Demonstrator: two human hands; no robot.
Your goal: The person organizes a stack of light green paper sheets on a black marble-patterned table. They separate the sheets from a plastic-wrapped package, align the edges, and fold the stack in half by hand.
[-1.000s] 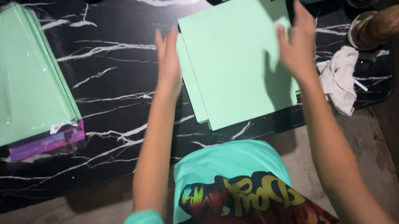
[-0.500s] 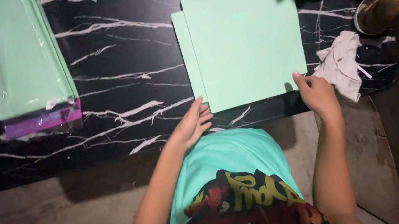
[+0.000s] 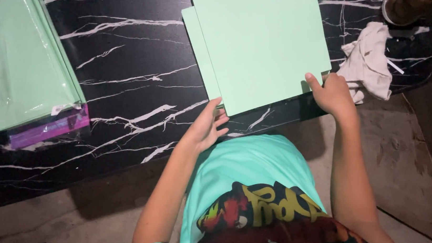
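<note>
Both hands have dropped from the far edge to the near edge of the green paper sheets on the black marble table. Left hand open, fingertips at the near left corner. Right hand pinching the near right corner. Rag just beside it.

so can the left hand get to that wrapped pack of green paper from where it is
Probably yes. The left hand rests at the near corner of the green sheets, and only bare marble tabletop lies between it and the wrapped pack.
</note>
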